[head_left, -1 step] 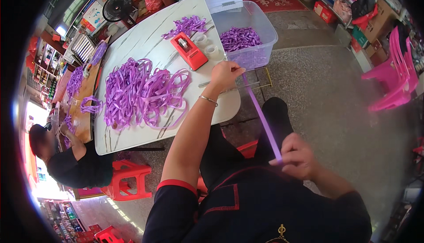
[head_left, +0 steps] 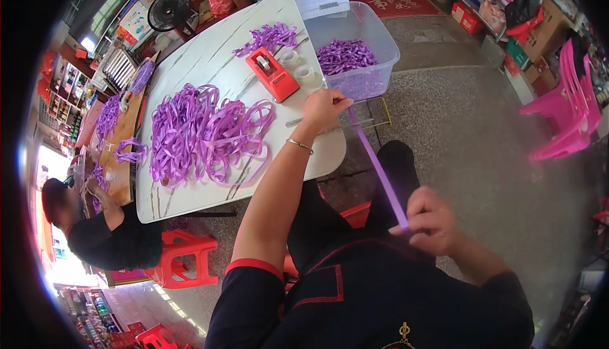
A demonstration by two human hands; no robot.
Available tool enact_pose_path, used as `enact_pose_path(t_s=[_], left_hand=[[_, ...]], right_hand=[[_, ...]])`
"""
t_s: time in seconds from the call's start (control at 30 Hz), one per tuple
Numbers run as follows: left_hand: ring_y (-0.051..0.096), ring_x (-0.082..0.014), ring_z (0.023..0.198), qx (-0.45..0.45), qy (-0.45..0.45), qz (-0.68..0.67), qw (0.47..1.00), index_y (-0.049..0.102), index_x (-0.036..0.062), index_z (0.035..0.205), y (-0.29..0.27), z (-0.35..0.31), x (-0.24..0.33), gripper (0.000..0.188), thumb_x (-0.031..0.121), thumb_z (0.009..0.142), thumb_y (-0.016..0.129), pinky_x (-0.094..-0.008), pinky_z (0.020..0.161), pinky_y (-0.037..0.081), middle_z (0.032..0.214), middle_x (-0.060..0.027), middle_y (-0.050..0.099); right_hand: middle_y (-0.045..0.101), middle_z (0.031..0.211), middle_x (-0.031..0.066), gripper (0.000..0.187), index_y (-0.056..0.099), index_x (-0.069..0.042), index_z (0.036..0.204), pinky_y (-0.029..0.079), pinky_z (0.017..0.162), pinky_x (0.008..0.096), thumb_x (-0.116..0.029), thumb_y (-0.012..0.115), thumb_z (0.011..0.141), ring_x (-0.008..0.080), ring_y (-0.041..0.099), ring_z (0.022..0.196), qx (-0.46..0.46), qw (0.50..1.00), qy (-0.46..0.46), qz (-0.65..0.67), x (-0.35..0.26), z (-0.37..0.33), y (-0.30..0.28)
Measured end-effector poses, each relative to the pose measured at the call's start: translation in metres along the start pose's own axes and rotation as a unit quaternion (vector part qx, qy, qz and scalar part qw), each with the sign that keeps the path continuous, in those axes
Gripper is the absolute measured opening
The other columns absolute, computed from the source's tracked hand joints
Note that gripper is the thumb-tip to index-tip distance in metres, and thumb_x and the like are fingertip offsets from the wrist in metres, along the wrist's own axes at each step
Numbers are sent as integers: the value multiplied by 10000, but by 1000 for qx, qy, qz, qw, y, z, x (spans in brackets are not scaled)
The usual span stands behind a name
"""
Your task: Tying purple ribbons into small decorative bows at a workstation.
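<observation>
A purple ribbon (head_left: 382, 172) runs taut and slanting between my two hands. My left hand (head_left: 326, 106), closed, pinches its upper end by the right edge of the white marbled table (head_left: 235, 41). Lower down, in front of my lap, my right hand (head_left: 434, 222) grips the other end between thumb and fingers, slightly blurred. A thin, flat, ruler-like strip (head_left: 363, 124) juts past the table edge beneath my left wrist. Beyond that hand sit a red tape dispenser (head_left: 273, 75) and clear tape rolls (head_left: 305, 73). Loose purple ribbon loops (head_left: 206, 133) are heaped left of my forearm.
A clear plastic bin (head_left: 380, 38) holding purple ribbon pieces stands beyond the table's right edge. A smaller ribbon pile (head_left: 269, 37) lies near the dispenser. To the left, another person (head_left: 108, 228) sits at a wooden table. Pink chairs (head_left: 571, 108) stand at right.
My right hand has shifted very slightly to the right, and the ribbon's lower end with it. My left hand stays in place.
</observation>
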State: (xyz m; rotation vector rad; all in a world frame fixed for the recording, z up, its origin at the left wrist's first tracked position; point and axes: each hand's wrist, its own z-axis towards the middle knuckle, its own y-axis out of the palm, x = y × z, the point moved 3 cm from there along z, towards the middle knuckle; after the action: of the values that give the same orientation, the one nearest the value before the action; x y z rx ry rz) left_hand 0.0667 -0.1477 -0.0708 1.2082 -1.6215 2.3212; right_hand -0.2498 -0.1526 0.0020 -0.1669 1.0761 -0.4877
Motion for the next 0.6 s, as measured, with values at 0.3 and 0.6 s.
enact_pose_path(t_s=[0.3,0.6], left_hand=[[567,-209,542,28,32,15,999,674,58,763,3,-2,3,199,252,721,680,-330,538,435,609,-71,603],[539,-283,680,60,81,11,995,596,38,726,-4,-4,1,105,139,728,623,-388,654,422,667,-91,567]], right_hand=[[417,705,-1,206,665,-10,958,341,602,248,-106,565,805,115,423,666,73,992,-94,35,14,161,-67],[336,612,-85,341,656,-7,1002,236,519,194,-282,470,925,27,301,570,21,980,113,162,193,323,-53]])
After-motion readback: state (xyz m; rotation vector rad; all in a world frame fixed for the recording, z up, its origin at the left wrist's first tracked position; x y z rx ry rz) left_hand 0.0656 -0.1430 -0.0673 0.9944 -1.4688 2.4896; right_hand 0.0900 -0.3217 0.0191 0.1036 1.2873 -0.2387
